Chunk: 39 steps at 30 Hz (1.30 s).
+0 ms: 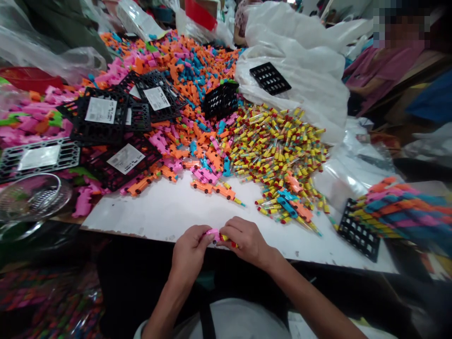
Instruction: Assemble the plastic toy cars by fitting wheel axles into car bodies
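Observation:
My left hand [190, 252] is closed on a small pink toy piece [213, 233] at the near edge of the white table [169, 209]. My right hand [245, 240] pinches a small yellow and red tube [229, 241] against that pink piece. Both hands meet just above the table's front edge. A big heap of yellow and red tubes [278, 150] lies ahead to the right. Pink, orange and blue toy pieces [197, 84] are piled ahead and to the left.
Black plastic trays with white labels [106, 117] lie stacked at the left. A black tray [358, 235] filled with assembled toys stands at the right. White plastic bags [300, 70] rise at the back right, where another person [384, 66] sits. A wire basket [33, 195] is at the left edge.

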{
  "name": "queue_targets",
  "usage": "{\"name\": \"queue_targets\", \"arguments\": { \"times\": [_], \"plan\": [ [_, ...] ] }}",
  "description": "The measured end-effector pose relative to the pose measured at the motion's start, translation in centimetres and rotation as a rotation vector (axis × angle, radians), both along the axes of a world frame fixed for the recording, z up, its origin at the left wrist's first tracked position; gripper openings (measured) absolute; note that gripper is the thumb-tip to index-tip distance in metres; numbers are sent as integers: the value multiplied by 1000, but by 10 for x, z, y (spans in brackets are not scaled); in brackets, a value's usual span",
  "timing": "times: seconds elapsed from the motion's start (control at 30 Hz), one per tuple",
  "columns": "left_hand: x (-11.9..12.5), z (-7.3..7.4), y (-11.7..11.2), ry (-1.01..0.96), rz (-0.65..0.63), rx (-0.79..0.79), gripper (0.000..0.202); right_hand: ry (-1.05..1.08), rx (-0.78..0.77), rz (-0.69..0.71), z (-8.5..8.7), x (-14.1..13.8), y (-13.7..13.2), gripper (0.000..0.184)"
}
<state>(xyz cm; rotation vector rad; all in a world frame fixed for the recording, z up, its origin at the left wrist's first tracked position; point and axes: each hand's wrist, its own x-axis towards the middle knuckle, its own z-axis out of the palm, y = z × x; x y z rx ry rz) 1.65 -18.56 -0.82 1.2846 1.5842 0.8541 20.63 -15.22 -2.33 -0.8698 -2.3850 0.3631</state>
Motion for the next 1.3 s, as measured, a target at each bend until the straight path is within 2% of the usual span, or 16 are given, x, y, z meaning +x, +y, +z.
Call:
{"name": "queue_targets", "arguments": {
  "times": [0.1, 0.2, 0.27, 0.33, 0.4, 0.47, 0.53, 0.6, 0.7, 0.83, 0.9, 1.0, 1.1, 1.17, 1.23, 1.3],
  "plan": [
    [0, 1, 1, -74, -1, -143, 30, -32, 68, -4, -2, 0, -8, 15],
    [2, 3, 5, -89, -82, -260, 31, -24, 79, 7, -5, 0, -14, 16],
    [5, 6, 9, -5, -159, -183, 30, -8, 60, -13, -6, 4, -15, 17],
    [7, 8, 15, 69, -206, 4, 32, 33, 37, -67, -5, 18, -12, 16],
    [7, 9, 21, 105, -195, 190, 41, 99, 77, -200, -1, 44, -5, 15],
    [1, 7, 30, 155, -156, 295, 48, 133, 176, -412, 7, 79, 6, 19],
    [-7, 1, 41, 250, -101, 365, 44, 96, 279, -631, 16, 113, 19, 23],
    [-14, -8, 55, 364, -66, 434, 39, 44, 345, -791, 22, 130, 30, 25],
    [-15, -19, 79, 538, -71, 531, 36, -26, 306, -826, 17, 110, 42, 26],
    [-5, -22, 99, 769, -127, 507, 33, -247, 85, -619, -7, 44, 45, 16],
    [-4, -20, 99, 854, -143, 478, 30, -313, 18, -568, -14, 29, 42, 12],
    [-7, -17, 92, 891, -146, 491, 25, -205, 26, -630, -5, 47, 33, 14],
    [-10, -17, 87, 850, -158, 499, 24, -35, 117, -894, 18, 87, 26, 24],
    [-10, -18, 87, 827, -183, 478, 21, 40, 131, -1043, 28, 101, 26, 34],
    [-7, -20, 87, 803, -197, 454, 16, 108, 50, -1026, 26, 94, 26, 37],
    [-4, -23, 84, 751, -190, 438, 13, 166, -102, -834, 15, 69, 27, 33]
  ]
}}
